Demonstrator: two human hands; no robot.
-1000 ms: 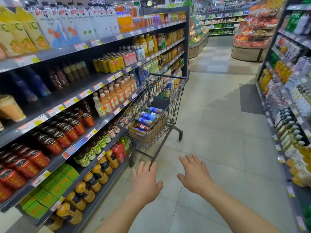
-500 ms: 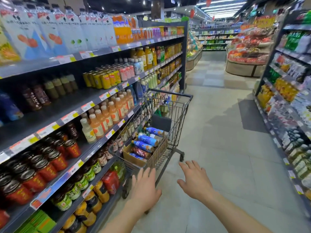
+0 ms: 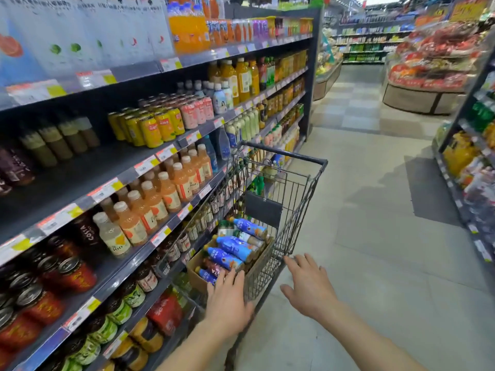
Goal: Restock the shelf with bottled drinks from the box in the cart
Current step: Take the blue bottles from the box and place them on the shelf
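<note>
Restocking looks barely begun: bottles [image 3: 233, 249] fill the box [image 3: 196, 275] in the cart [image 3: 297, 194], and the left hand [image 3: 227, 299] and right hand [image 3: 308, 286] reach its near rim, fingers straight, loosely spread, holding nothing.

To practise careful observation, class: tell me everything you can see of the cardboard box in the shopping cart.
The box is brown cardboard, open-topped, sitting in the basket of the wire cart. It is packed with bottles lying on their sides, mostly blue-labelled, one dark. Its left wall shows plainly; its right wall stands close to the cart's mesh. The left hand covers its near corner, fingers straight; whether they touch it cannot be told.
</note>
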